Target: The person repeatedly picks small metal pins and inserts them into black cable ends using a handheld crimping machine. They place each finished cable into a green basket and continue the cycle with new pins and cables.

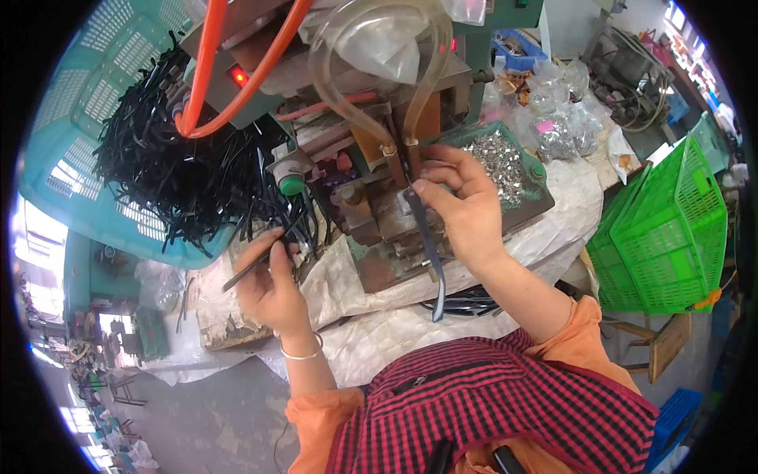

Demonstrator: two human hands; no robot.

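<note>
Though amid hoses, machine and basket, both hands in tight pinches on dark strips

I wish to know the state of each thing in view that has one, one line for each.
Left hand, closed on a dark strip
Right hand, closed on a curved strip
Red indicator light, lit
Teal basket, loaded with black strips
Small metal pieces, loose, heaped
Orange hose, bent
</note>
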